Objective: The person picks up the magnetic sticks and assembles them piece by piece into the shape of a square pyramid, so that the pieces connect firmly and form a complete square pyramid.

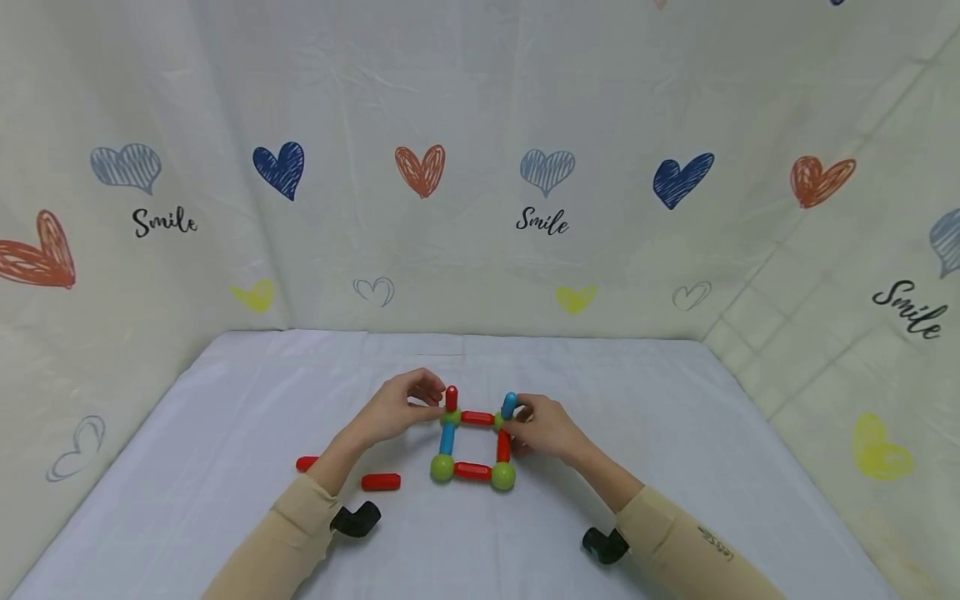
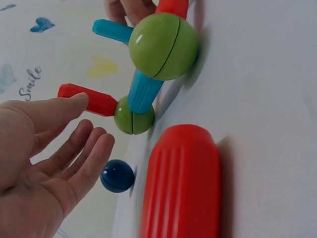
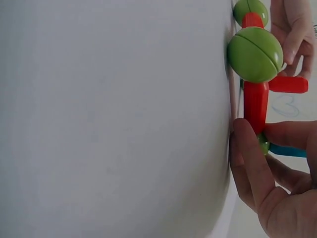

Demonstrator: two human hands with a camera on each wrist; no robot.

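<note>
On the table lies a square frame of red rods (image 1: 473,472), a blue rod (image 1: 447,439) and green balls (image 1: 442,467). A red upright rod (image 1: 452,398) stands on its far left ball (image 2: 134,117); a blue upright rod (image 1: 509,406) stands at the far right corner. My left hand (image 1: 395,407) is beside the red upright, fingers loosely bent, fingertips at its side; the left wrist view shows one digit overlapping the rod. My right hand (image 1: 546,427) pinches the far right green ball (image 3: 263,144) between thumb and fingers, which partly hide it.
A loose red rod (image 1: 381,482) lies left of the frame, and another red rod (image 1: 307,463) is partly behind my left forearm. A dark blue ball (image 2: 117,176) rests beyond my left hand. Black wrist devices (image 1: 356,519) show beneath both sleeves. A heart-printed curtain (image 1: 480,250) closes off the back.
</note>
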